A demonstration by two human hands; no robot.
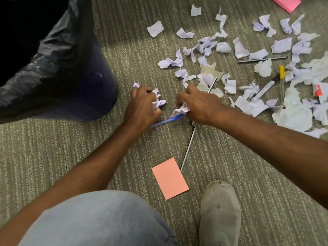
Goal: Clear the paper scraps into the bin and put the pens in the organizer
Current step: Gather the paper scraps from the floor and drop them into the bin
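My left hand (142, 107) is closed around crumpled white paper scraps (158, 102) on the carpet. My right hand (197, 105) grips another crumpled scrap (180, 110) just to the right. A blue pen (166, 120) lies under both hands. A thin silver pen (189, 144) runs diagonally beneath my right hand. Many more paper scraps (239, 48) are scattered to the upper right, with a dark pen (262, 59), a yellow-capped pen (281, 75) and a clear-barrelled pen (264, 89) among them. The bin (58, 71), lined with a black bag, stands at the left. No organizer is visible.
A salmon sticky-note pad (170, 178) lies on the carpet near my shoe (220, 212). My knee in light jeans (97, 221) fills the bottom left. A pink pad (287, 2) sits at the top right edge. A red-and-white item (317, 90) lies at the far right.
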